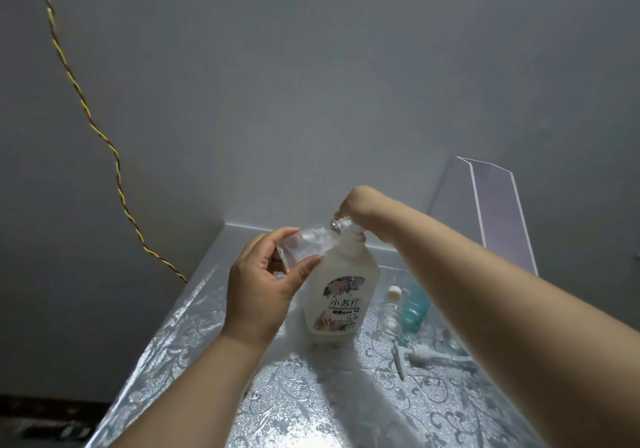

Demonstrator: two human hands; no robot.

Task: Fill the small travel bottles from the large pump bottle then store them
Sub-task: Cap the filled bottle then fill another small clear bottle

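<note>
Head view: large pump bottle (341,295) stands on the table (194,337), pump off. The pump head (424,352) lies to its right and nearer the camera. Left hand (263,285) grips a clear small travel bottle (304,245), tilted, with its mouth just beside the big bottle's neck. Right hand (356,202) is curled over that neck; the fingers are mostly hidden, but it looks like a grip. Capped clear bottle (391,309) and teal bottle (417,304) stand right of the big bottle.

Risks: the mouths aren't lined up, so liquid would likely run down the outside. The big bottle is held only at its neck and could slip or tip.
</note>
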